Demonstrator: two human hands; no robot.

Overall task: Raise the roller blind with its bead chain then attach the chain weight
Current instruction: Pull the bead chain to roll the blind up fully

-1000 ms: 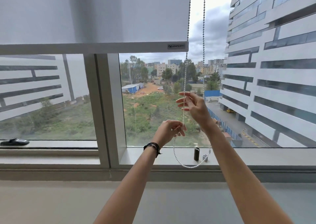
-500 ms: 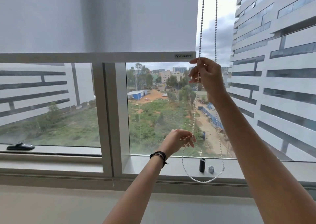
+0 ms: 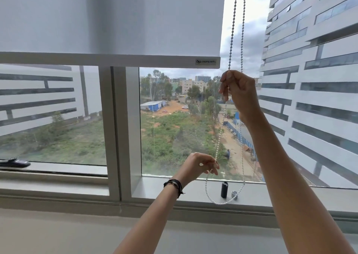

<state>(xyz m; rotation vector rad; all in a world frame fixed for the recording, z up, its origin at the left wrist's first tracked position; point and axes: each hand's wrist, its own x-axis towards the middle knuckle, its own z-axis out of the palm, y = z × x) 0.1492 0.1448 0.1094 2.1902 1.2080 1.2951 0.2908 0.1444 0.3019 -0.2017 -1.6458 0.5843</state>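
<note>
While the roller blind (image 3: pixel 112 19) hung with its bottom bar (image 3: pixel 108 59) roughly halfway down the window, both hands were on the bead chain (image 3: pixel 232 27), which dropped just past the bar's right end. Up high, the right hand (image 3: pixel 239 91) was closed around the chain's left strand, right below the bar's labelled corner; the other strand ran down behind that hand and forearm. Lower, well beneath the bar, the left hand (image 3: pixel 197 165) pinched the same left strand between thumb and fingertips, a dark bracelet (image 3: pixel 174 186) on its wrist! Below that pinch, the chain curved into a loop whose lowest point hung in front of the window sill (image 3: pixel 290 197). On the sill, seen through that loop, stood the chain weight (image 3: pixel 224 189), a small black cylinder, upright and not attached, with a little grey cap-like piece (image 3: pixel 234 195) just beside it. Far left of the bar's span, a black window handle (image 3: pixel 14 162) lay along the lower frame. Beyond the glass sat a green lot and grey buildings.
</note>
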